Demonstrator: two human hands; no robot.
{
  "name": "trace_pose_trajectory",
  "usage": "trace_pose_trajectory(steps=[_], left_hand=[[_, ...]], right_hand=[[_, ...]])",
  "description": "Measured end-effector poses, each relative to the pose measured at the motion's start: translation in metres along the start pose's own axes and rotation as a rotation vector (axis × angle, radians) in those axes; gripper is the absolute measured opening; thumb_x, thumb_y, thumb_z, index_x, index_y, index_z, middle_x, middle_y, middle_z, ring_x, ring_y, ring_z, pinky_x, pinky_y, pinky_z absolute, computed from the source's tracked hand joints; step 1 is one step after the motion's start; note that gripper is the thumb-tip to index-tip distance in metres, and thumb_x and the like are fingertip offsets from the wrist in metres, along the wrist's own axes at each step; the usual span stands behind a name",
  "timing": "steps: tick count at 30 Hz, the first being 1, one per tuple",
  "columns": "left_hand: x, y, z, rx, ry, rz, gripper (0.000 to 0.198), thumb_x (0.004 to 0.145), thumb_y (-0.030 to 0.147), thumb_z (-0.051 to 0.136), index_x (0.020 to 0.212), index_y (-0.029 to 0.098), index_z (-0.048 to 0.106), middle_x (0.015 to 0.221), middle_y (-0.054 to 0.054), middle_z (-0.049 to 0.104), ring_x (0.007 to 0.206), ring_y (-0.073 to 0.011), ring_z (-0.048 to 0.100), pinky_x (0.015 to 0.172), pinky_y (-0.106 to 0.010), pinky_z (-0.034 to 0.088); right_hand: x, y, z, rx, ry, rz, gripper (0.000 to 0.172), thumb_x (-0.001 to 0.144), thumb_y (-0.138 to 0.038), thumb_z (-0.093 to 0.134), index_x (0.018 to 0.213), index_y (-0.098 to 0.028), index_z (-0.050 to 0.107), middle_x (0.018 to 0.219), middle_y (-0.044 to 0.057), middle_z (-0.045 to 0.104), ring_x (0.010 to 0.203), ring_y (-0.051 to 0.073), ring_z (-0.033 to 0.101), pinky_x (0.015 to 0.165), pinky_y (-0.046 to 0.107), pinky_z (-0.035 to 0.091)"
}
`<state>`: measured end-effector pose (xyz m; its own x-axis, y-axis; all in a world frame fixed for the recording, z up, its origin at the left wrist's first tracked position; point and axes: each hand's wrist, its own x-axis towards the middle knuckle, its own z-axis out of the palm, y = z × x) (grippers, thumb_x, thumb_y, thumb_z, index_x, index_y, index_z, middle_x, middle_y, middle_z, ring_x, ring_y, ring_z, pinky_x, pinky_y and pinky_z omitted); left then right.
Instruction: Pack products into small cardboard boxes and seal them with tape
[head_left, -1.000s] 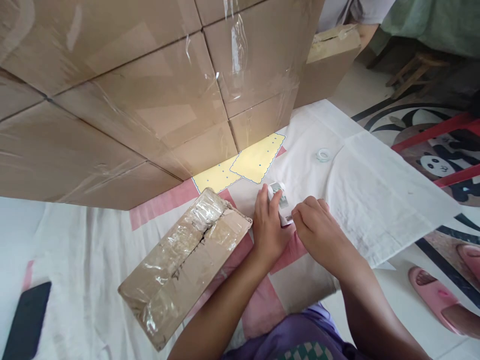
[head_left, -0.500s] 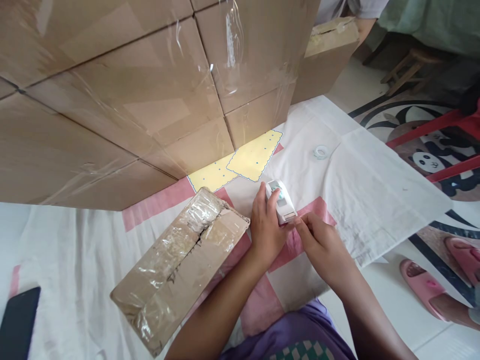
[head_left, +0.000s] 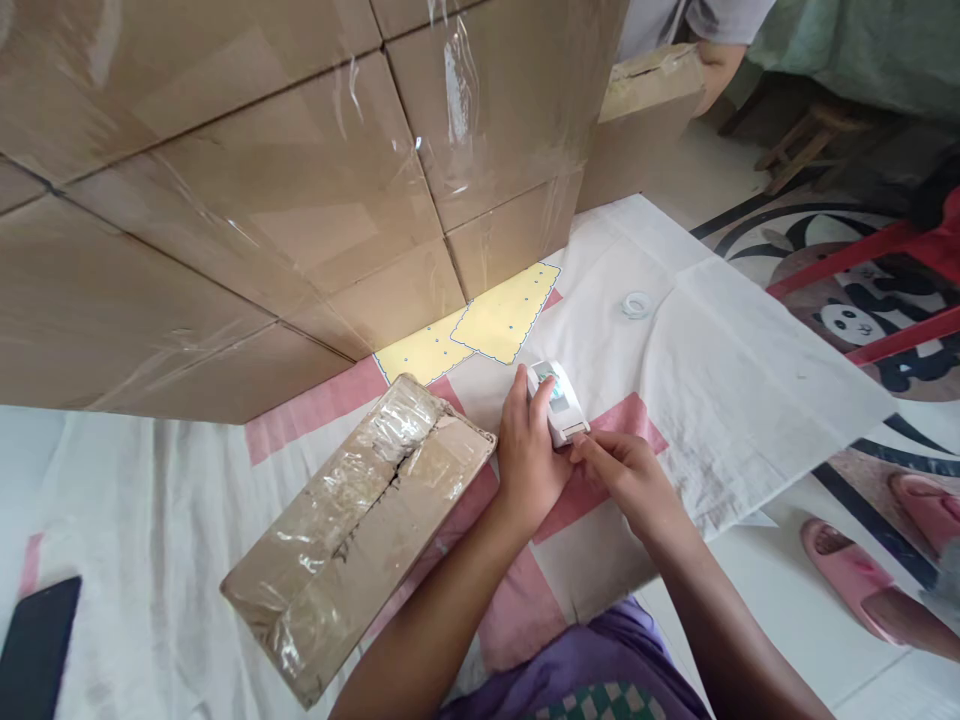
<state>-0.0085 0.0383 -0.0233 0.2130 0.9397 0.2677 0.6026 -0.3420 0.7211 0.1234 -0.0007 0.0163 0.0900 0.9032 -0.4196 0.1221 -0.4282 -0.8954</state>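
My left hand (head_left: 529, 455) is closed around a small white tape dispenser (head_left: 559, 400) with a greenish part showing in its side. At the dispenser's lower end, the thumb and fingers of my right hand (head_left: 626, 470) are pinched together. Whatever lies between those fingertips is too small to make out. Two yellow scallop-edged paper sheets (head_left: 506, 315) overlap just beyond my hands, against the foot of a large cardboard stack. Left of my forearm lies a worn cardboard box (head_left: 360, 540) covered with clear tape.
The large taped cardboard stack (head_left: 300, 200) rises at the back left. A clear tape ring (head_left: 636, 305) rests on the white cloth (head_left: 720, 370). A phone (head_left: 37, 645) lies at lower left. Another person's arm (head_left: 720, 75) is behind a box; someone's pink slipper (head_left: 844, 570) is at right.
My right hand has shifted slightly left and down along the dispenser's lower end, still pinched. The left hand keeps its hold, and the view has shifted slightly.
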Motion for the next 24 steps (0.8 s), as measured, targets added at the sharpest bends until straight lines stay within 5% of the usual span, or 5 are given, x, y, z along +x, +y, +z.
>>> trace_pose_trajectory(steps=[13,24], left_hand=[[0.0001,-0.0012,0.0001,0.009,-0.002,0.015,0.082,0.084,0.021,0.076,0.153,0.025,0.032,0.17,-0.019,0.023,0.157,-0.035,0.029,0.119,-0.053,0.042],[0.0,-0.0019,0.0005,-0.006,-0.003,0.009,0.079,0.085,0.023,0.076,0.151,0.025,0.034,0.169,-0.02,0.024,0.156,-0.0349,0.03,0.12,-0.053,0.04]], right_hand=[[-0.0036,0.0018,0.0046,0.143,0.077,-0.088,0.039,0.091,-0.049,0.064,0.07,-0.017,0.069,0.054,-0.005,0.037,0.052,0.01,0.029,0.051,0.028,0.021],[0.0007,0.0107,0.0062,0.004,0.071,-0.117,0.043,0.092,-0.054,0.059,0.072,-0.017,0.066,0.057,-0.004,0.043,0.055,0.012,0.037,0.053,0.027,0.026]])
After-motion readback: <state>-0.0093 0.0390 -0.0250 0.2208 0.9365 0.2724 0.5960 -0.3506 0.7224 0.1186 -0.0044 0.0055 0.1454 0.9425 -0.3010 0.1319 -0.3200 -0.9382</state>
